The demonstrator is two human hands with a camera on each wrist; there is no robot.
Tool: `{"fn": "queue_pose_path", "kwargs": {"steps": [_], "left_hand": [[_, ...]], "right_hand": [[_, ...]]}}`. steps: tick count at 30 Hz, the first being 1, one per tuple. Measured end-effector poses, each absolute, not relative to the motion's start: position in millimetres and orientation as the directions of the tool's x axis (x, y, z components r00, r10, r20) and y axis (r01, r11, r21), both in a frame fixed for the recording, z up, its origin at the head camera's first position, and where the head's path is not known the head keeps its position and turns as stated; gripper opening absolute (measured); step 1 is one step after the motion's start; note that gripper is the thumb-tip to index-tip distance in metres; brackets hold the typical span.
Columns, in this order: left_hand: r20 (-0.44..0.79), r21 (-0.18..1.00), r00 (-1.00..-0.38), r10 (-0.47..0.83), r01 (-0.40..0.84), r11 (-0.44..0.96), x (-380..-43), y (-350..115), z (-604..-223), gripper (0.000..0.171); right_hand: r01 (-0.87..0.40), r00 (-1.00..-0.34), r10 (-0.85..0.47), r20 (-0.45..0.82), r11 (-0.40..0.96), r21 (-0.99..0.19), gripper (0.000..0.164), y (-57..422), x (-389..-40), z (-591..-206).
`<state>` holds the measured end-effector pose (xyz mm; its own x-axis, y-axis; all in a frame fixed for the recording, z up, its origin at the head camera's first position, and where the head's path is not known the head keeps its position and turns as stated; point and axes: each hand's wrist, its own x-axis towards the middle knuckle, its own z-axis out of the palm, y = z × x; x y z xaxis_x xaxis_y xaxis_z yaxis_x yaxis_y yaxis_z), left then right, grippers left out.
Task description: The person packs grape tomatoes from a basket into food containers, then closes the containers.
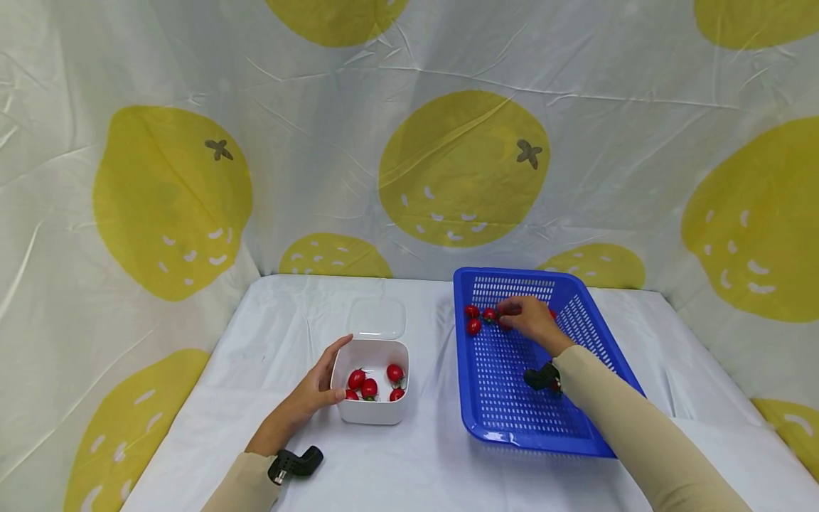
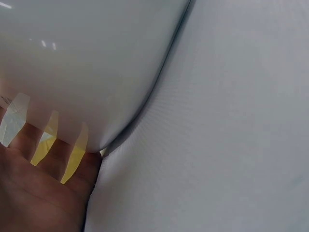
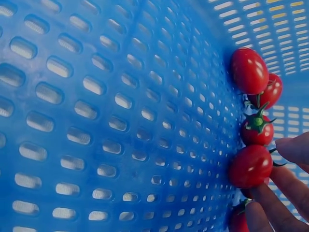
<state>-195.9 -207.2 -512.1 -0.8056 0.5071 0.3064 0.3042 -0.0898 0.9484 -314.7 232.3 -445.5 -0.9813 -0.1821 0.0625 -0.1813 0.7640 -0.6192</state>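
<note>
A white square box [image 1: 370, 412] holds several cherry tomatoes [image 1: 369, 388]. My left hand [image 1: 316, 384] grips its left side, with the thumb at the front-left rim and the fingers spread toward the back corner. In the left wrist view, fingers [image 2: 48, 159] lie along the box's glossy wall [image 2: 96, 63]. Over the far part of a blue basket [image 1: 470, 398], my right hand [image 1: 531, 320] reaches among cherry tomatoes. The right wrist view shows its fingertips touching one red tomato [image 3: 250, 166]; the thumb is by its green stem, apart from the fingers.
A translucent lid [image 1: 377, 318] lies flat behind the box. More tomatoes [image 3: 249, 71] sit in a row in the basket beside the right hand. White cloth [image 1: 429, 462] covers the table, and a lemon-printed curtain [image 1: 320, 142] hangs behind it.
</note>
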Motion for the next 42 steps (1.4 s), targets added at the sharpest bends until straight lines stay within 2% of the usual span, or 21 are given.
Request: {"fn": "queue_pose_path", "kwargs": {"steps": [10,15,23,31,42], "left_hand": [[0.309,0.943,-0.803,0.509,0.326,-0.058,-197.6,-208.2,-513.1,0.087],[0.311,0.946,-0.803,0.509,0.311,-0.088,-197.1,-207.5,-512.8,0.087],[0.305,0.949,-0.806,0.508,0.304,-0.087,-196.7,-207.7,-511.7,0.087],[0.306,0.948,-0.805,0.508,0.308,-0.083,-197.1,-209.1,-514.3,0.087],[0.309,0.948,-0.803,0.509,0.306,-0.093,-196.6,-207.9,-514.0,0.088]], "right_hand": [[-0.207,-0.975,-0.215,0.06,0.771,-0.602,0.027,230.2,-313.5,-446.1],[-0.231,-0.97,-0.228,0.079,0.785,-0.575,0.024,230.9,-313.0,-450.6],[-0.198,-0.974,-0.227,0.012,0.82,-0.538,0.027,230.0,-312.9,-448.8],[-0.22,-0.97,-0.239,0.035,0.814,-0.538,0.024,230.7,-307.9,-445.3],[-0.183,-0.979,-0.204,0.024,0.812,-0.554,0.024,230.3,-313.3,-444.7]]}}
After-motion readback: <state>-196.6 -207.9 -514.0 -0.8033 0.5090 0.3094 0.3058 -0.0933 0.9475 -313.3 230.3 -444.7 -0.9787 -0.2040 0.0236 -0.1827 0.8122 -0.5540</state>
